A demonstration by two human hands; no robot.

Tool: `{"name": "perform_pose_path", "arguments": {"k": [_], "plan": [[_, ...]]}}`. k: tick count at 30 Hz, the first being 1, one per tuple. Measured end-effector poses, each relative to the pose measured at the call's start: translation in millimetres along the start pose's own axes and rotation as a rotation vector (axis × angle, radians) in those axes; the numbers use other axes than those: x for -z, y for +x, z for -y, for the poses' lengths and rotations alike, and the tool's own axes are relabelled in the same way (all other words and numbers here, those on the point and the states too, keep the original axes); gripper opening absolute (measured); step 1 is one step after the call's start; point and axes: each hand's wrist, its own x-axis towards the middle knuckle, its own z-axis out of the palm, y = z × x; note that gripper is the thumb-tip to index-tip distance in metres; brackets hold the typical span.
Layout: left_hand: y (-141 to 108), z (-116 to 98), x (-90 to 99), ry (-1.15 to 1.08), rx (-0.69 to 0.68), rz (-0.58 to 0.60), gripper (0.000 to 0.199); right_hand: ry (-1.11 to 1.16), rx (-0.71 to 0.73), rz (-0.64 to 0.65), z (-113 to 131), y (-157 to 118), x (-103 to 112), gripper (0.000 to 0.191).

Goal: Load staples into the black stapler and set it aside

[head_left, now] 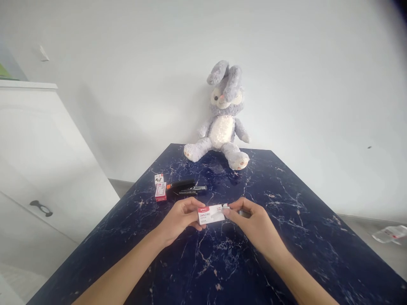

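Note:
A small white and red staple box [210, 215], printed 24/6, is held above the table between both hands. My left hand [179, 218] grips its left end, thumb and fingers closed around it. At the right end, the thumb and fingers of my right hand [252, 222] pinch the box by its end; what the fingertips cover there is hidden. Beyond my left hand lies a black stapler [182, 186] with an orange detail, its metal part sticking out to the right. A red and white box [160, 192] stands beside the stapler's left end.
Behind the red box is a small white box [159, 178]. A grey plush rabbit [222, 127] sits at the table's far edge against the wall. The dark blue marbled table [219, 271] narrows away from me. A white cabinet [41, 161] stands left; clear plastic packaging [389, 234] lies at right.

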Motion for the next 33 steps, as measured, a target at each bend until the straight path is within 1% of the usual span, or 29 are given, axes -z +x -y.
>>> {"name": "perform_pose_path", "arguments": {"k": [3,4,7,9,11,13,17,19,21,25,28,30,32,33], "plan": [[0.7,3.3,-0.5,-0.096,0.025,-0.005,0.025,0.244,-0.103,0.099,-1.6,0.5,-2.1,0.036],[0.8,4.2,-0.5,-0.114,0.028,0.004,0.025,0.290,-0.130,0.124,-1.3,0.5,-2.1,0.037],[0.4,5.5,-0.7,-0.115,0.033,0.036,0.024,0.256,-0.107,0.135,1.7,-0.7,-1.5,0.040],[-0.2,5.0,-1.1,-0.117,0.032,0.042,0.023,0.259,-0.106,0.183,4.5,-2.4,-2.3,0.041],[-0.6,4.3,-1.5,-0.153,0.035,0.048,0.022,0.375,-0.155,0.281,6.2,-4.3,-4.2,0.039],[-0.5,3.6,-1.6,-0.210,0.041,0.052,0.022,0.484,-0.200,0.318,6.6,-5.4,-5.5,0.037],[-0.5,1.9,-1.7,-0.318,0.029,0.019,0.025,0.584,-0.200,0.266,5.3,-4.7,-3.9,0.037],[-1.8,0.0,-2.6,-0.337,0.016,0.024,0.029,0.576,-0.192,0.270,3.5,-3.8,-3.5,0.037],[-4.0,-2.4,-4.4,-0.295,0.006,0.032,0.030,0.476,-0.174,0.244,0.5,-3.0,-5.7,0.040],[-7.8,-5.7,-10.6,-0.133,0.001,0.030,0.031,0.252,-0.114,0.090,-6.0,-4.0,-16.3,0.046],[-8.6,-4.9,-16.2,-0.086,-0.009,-0.001,0.033,0.233,-0.110,0.043,-6.2,-7.3,-22.0,0.051],[-8.5,-3.8,-18.9,-0.081,-0.021,-0.017,0.034,0.175,-0.059,-0.008,-4.2,-8.8,-21.5,0.050],[-8.2,-3.0,-19.8,-0.078,-0.030,-0.017,0.034,0.066,0.012,-0.096,-3.0,-7.6,-17.7,0.046],[-7.8,-2.6,-19.5,-0.075,-0.035,-0.018,0.034,0.040,0.018,-0.133,-3.4,-5.7,-14.9,0.044]]}}
